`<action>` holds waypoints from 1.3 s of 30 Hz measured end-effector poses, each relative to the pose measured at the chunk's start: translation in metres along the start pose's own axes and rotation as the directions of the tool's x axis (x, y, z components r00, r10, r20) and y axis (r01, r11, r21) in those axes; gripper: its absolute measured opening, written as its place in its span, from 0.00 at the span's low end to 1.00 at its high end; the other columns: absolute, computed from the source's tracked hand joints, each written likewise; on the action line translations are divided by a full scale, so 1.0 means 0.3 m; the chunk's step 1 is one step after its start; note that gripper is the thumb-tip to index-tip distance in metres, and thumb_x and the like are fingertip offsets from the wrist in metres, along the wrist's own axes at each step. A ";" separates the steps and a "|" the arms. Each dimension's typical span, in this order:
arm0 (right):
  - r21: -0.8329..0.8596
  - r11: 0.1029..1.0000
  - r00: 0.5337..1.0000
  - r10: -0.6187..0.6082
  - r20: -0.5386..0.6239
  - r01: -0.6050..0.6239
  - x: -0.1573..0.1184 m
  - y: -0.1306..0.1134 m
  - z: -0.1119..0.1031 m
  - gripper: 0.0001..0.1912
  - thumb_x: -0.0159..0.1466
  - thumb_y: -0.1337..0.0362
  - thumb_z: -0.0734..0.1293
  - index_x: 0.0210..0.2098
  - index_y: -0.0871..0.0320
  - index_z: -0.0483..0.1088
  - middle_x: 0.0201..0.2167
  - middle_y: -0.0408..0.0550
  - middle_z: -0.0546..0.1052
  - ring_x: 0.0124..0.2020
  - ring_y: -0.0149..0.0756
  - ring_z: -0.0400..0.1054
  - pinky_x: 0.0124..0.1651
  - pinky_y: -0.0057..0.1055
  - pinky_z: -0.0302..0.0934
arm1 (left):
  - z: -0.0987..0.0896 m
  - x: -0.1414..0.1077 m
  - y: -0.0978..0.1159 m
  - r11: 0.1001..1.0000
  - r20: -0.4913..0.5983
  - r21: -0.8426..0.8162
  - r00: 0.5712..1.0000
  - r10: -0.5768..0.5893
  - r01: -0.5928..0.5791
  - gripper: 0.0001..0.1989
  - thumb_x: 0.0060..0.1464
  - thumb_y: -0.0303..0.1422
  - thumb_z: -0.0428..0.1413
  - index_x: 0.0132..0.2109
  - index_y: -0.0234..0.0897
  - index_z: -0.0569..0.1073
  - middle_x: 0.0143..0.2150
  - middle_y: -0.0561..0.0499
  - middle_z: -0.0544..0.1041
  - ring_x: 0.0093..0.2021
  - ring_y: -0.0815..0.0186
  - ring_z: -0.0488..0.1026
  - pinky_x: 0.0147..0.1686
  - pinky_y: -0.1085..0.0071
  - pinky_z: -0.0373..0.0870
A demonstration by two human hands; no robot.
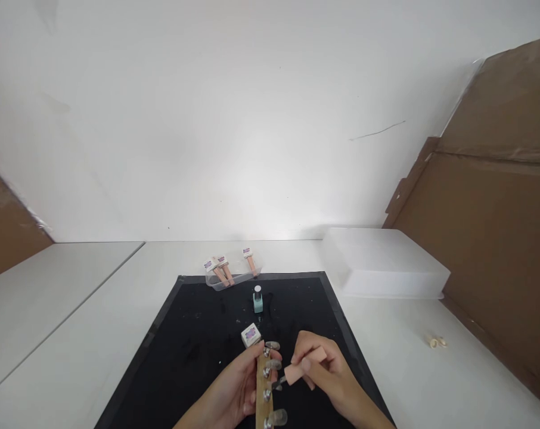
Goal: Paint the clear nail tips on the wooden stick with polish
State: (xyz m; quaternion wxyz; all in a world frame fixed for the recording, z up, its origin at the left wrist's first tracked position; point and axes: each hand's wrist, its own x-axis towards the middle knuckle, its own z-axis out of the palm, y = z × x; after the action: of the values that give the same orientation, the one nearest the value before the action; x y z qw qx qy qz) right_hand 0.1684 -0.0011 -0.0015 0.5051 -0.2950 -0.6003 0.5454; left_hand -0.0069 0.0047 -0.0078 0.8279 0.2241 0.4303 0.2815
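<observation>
Currently I see left hand (238,378) clamped on wooden strip (261,394), strip over lower middle of black mat (194,339), clear nail tips (279,417) along its right edge. Right hand (326,369): fingers pinched on pink handle (293,373), brush end at one tip, contact I can't tell. Past strip: white labelled piece (251,335), upright teal bottle (258,302).

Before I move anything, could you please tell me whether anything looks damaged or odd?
Yes, a thin dark line, perhaps a scratch, mars the white wall at right, and the brown panel beside it has a ragged, torn-looking edge.
</observation>
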 end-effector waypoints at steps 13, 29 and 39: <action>0.006 1.000 0.999 0.008 -0.038 -0.008 -0.003 0.009 -0.005 0.14 0.60 0.57 0.63 0.25 0.60 0.70 0.22 0.40 0.63 0.16 0.24 0.52 0.19 0.25 0.45 | -0.002 0.000 0.000 1.000 -0.007 0.005 1.000 -0.002 0.002 0.18 0.51 0.43 0.47 0.38 0.31 0.70 0.22 0.55 0.67 0.13 0.82 0.54 0.12 0.83 0.42; -0.009 1.000 0.998 0.014 -0.060 -0.014 -0.003 0.005 -0.001 0.14 0.60 0.57 0.63 0.24 0.60 0.69 0.21 0.40 0.63 0.16 0.25 0.52 0.19 0.25 0.45 | 0.001 -0.001 0.006 1.000 -0.013 0.015 1.000 0.006 -0.006 0.18 0.50 0.44 0.49 0.37 0.31 0.70 0.22 0.55 0.67 0.14 0.82 0.54 0.12 0.83 0.43; -0.009 0.998 0.994 0.064 -0.091 -0.065 0.009 0.002 0.005 0.15 0.59 0.56 0.64 0.22 0.60 0.68 0.20 0.39 0.63 0.15 0.24 0.52 0.18 0.23 0.46 | 0.011 -0.006 0.006 1.000 -0.036 0.024 0.999 -0.012 0.013 0.19 0.51 0.43 0.47 0.37 0.32 0.71 0.22 0.55 0.67 0.15 0.81 0.55 0.13 0.83 0.42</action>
State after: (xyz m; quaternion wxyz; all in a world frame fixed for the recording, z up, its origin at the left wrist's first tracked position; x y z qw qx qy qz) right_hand 0.1660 0.0010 -0.0012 0.5121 -0.3418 -0.5702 0.5439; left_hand -0.0055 0.0043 -0.0039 0.8190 0.2265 0.4498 0.2749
